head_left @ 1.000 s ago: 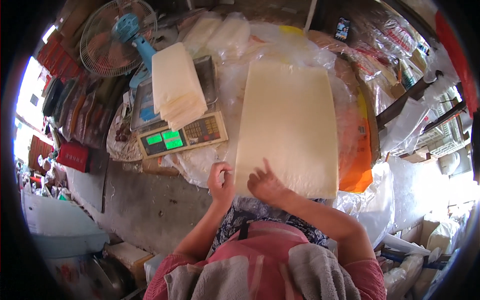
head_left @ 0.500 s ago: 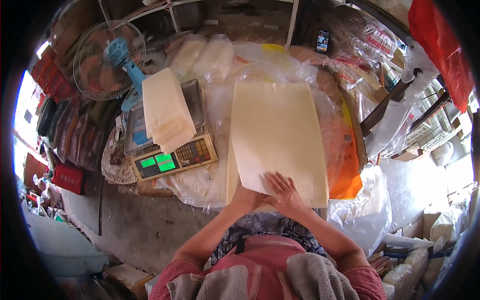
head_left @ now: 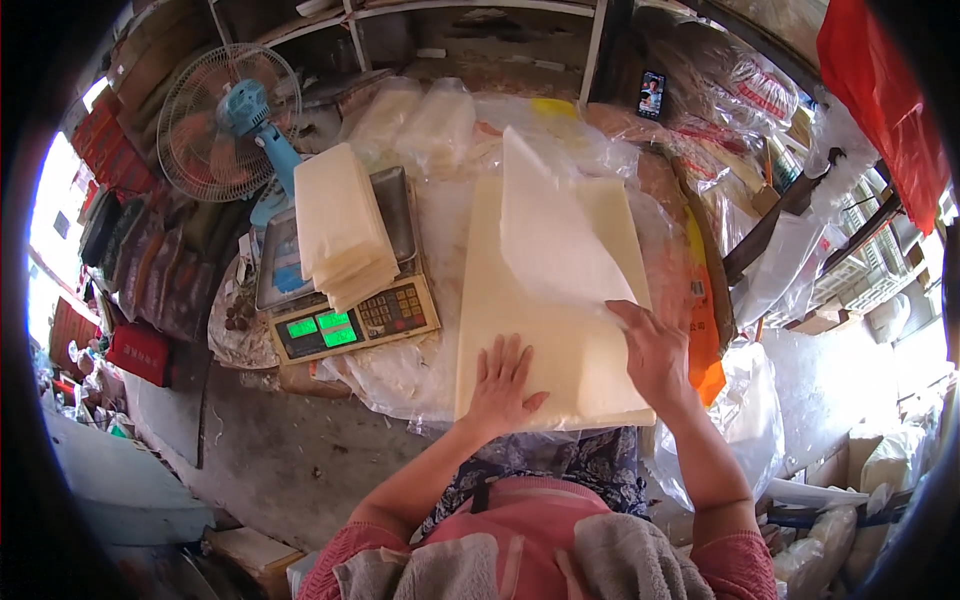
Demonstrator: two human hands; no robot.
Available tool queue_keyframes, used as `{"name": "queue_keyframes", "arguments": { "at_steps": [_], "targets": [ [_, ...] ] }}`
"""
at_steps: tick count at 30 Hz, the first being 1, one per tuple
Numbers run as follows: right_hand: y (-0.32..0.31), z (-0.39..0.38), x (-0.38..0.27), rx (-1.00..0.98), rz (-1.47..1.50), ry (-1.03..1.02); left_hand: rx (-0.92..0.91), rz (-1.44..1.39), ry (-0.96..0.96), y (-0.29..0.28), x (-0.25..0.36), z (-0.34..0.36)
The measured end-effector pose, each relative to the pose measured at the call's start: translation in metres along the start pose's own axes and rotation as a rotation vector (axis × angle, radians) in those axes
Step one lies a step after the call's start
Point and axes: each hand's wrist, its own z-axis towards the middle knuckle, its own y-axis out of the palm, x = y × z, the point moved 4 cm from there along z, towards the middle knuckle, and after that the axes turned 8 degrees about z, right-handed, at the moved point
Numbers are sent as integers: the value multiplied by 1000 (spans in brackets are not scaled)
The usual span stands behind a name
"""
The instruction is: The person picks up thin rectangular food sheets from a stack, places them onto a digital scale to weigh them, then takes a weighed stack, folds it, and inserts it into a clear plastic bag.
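I see a sheet (head_left: 555,245) curling up over the stack (head_left: 575,365)!
Left hand (head_left: 503,392) flat, fingers spread on the stack; right hand (head_left: 655,352) pinching the sheet's edge: together half a second ago, now apart.

The scale (head_left: 355,318) stood left of the large sheet stack (head_left: 530,350), with a smaller stack (head_left: 343,225) on its tray (head_left: 397,205). The fan (head_left: 228,122) was behind it, farther left. What seemed to be wrapped bundles (head_left: 437,125) lay behind the large stack, leftward; the phone (head_left: 651,94) sat back right. The left hand (head_left: 503,385) rested on the large stack's near left part, the right hand (head_left: 655,350) near its right edge.
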Motion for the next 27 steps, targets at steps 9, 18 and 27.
{"name": "queue_keyframes", "arguments": {
  "at_steps": [9,18,27],
  "targets": [
    [-164,46,94,706,-155,356,23,-22,-2,0,0,1],
    [-46,-5,-4,-132,-107,-419,-108,-202,-69,16,-30,6],
    [53,-122,53,-459,-320,-84,299,-194,177,-53,-66,17]
  ]
}}
